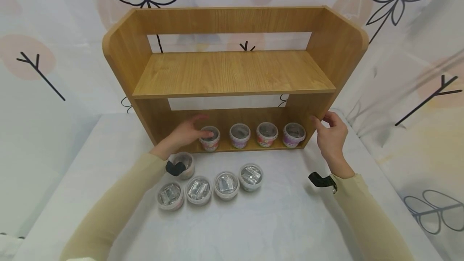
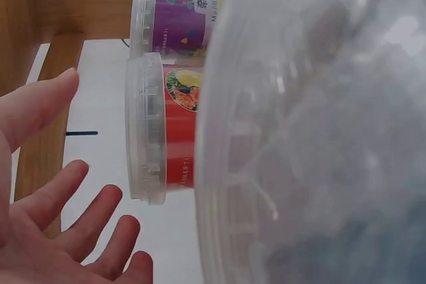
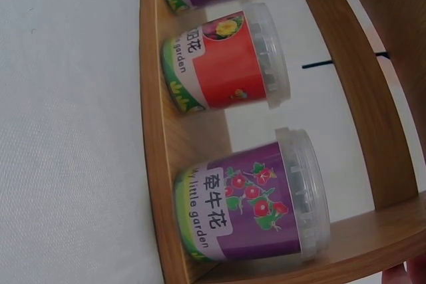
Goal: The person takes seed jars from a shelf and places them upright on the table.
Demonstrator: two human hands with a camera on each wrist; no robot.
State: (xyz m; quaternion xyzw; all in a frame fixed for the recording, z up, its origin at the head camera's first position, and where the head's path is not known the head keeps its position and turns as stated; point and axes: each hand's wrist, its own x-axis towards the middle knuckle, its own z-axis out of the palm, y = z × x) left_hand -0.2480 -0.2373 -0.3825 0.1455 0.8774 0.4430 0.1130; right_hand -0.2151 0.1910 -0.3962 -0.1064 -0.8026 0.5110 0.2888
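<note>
My left hand is over the left part of the lower shelf, beside a red-labelled plastic cup with a clear lid. In the left wrist view its fingers are spread, apart from the red cup. My right hand holds the right side panel of the wooden shelf between thumb and fingers. Few of its fingertips show in the right wrist view. A purple cup, a red cup and another purple cup continue the lower row.
Several lidded cups stand on the white table in front of the shelf, including one under my left wrist, one at front left and one to the right. A patterned cloth hangs behind.
</note>
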